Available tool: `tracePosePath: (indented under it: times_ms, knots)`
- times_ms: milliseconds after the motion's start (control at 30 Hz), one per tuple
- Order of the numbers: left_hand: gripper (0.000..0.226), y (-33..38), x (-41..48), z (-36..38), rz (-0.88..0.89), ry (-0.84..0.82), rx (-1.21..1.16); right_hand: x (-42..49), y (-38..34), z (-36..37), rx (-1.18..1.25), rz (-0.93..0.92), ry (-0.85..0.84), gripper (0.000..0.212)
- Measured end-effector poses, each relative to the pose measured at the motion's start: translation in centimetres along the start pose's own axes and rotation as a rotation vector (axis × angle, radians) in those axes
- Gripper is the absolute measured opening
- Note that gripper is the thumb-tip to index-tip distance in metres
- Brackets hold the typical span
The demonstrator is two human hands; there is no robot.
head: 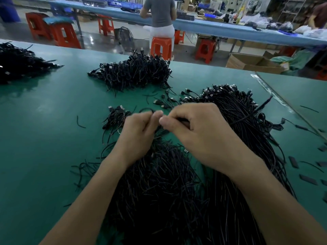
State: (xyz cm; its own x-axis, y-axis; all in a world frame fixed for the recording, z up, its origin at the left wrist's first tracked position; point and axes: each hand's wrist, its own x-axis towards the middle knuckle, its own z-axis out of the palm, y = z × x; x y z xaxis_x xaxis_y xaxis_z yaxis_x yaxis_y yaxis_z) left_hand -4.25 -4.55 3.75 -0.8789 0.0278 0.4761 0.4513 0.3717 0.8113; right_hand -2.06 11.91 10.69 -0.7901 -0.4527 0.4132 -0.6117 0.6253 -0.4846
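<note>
- A heap of loose black wires lies nearest on the green table, under both forearms.
- A long cable bundle runs along the right, touching that heap.
- The left hand is curled, fingertips pinching a thin black cable.
- The right hand is also curled, thumb and forefinger pinching the same cable. The cable spans the small gap between the hands, above the heap.
- A small bundle sits just left of the left hand.
- Loose plug ends lie just beyond the hands.
- Farther off rest a tied pile and a far-left pile.
- Past the table, a person sits on an orange stool.
</note>
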Motion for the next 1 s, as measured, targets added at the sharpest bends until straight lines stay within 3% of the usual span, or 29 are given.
tracePosePath:
  times_ms: [133,333,433,567,767,900,1000]
  knots:
    - [0.048,0.3,-1.6,-1.1,-0.419,-0.306,-0.511,1.0,1.0,0.1,0.045,0.042,0.046,0.021]
    - [0.046,1.2,-2.2,-2.4,-0.518,-0.482,-0.852,0.0,3.6,2.1,0.320,0.198,0.110,0.027]
    - [0.044,1.7,-1.9,-2.3,-0.483,-0.426,-1.051,-0.8,3.7,3.1,0.386,0.258,0.079,0.030]
    - [0.048,1.9,-1.6,-1.5,-0.423,-0.207,-1.250,-1.9,3.2,4.1,0.320,0.248,-0.028,0.035]
    - [0.050,0.8,-1.6,-0.4,-0.407,-0.056,-1.222,-2.7,2.2,4.5,0.078,0.172,-0.191,0.028]
    - [0.041,0.1,-1.8,0.1,-0.330,0.063,-0.951,-3.5,2.0,4.2,0.022,0.167,-0.269,0.018]
    - [0.037,0.1,-2.1,0.2,-0.309,0.039,-0.739,-4.0,1.7,3.6,0.034,0.119,-0.286,0.017]
